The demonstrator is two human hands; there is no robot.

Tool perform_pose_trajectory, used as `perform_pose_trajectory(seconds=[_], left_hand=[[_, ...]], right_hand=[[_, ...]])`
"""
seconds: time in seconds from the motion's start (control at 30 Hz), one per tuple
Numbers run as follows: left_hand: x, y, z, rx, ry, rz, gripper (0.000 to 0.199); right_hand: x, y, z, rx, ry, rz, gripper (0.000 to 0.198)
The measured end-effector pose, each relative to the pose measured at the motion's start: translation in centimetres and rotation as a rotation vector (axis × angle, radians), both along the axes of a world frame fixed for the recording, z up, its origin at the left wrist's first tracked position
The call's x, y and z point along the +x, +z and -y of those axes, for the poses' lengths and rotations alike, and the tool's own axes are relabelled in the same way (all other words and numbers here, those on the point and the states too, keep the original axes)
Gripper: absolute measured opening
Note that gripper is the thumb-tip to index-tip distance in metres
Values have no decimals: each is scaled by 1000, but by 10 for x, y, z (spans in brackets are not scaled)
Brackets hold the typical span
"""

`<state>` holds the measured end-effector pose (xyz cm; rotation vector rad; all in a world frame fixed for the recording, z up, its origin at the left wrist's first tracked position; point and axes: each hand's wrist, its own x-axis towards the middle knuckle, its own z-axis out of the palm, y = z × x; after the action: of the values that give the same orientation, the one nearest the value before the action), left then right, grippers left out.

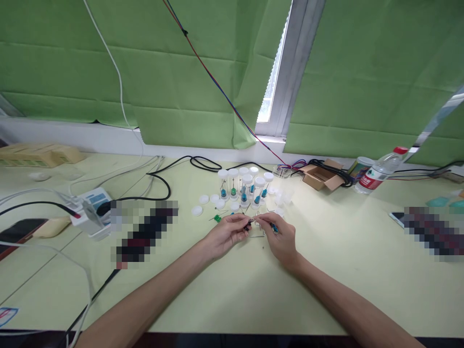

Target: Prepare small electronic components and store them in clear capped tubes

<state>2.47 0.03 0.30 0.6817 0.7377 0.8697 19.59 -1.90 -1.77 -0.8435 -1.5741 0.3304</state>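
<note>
My left hand pinches a small dark piece, too small to name. Close beside it, my right hand has thumb and forefinger pressed together at the same spot; what they hold is too small to make out. A blue piece shows by the right hand's curled fingers. Just beyond both hands stand several clear tubes with white lids, holding blue or green pieces with thin needles. A green piece with a needle lies left of the fingertips. Loose white lids lie farther left.
An open cardboard box and a water bottle with a red cap stand at the back right. Black cable runs along the back. At left are a white power strip and a phone.
</note>
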Motion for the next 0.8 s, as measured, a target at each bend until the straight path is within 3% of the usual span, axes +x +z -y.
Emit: perform_pose_trajectory(seconds=[0.23, 0.57, 0.8], left_hand=[[-1, 1, -2, 6, 42, -11, 9], [-1, 1, 0, 193, 32, -127, 22], [3, 3, 4, 360, 141, -322, 25]], right_hand=[[0, -2, -2, -34, -22, -7, 4], [0, 0, -1, 118, 33, 87, 16], [2, -2, -4, 184, 58, 192, 24]])
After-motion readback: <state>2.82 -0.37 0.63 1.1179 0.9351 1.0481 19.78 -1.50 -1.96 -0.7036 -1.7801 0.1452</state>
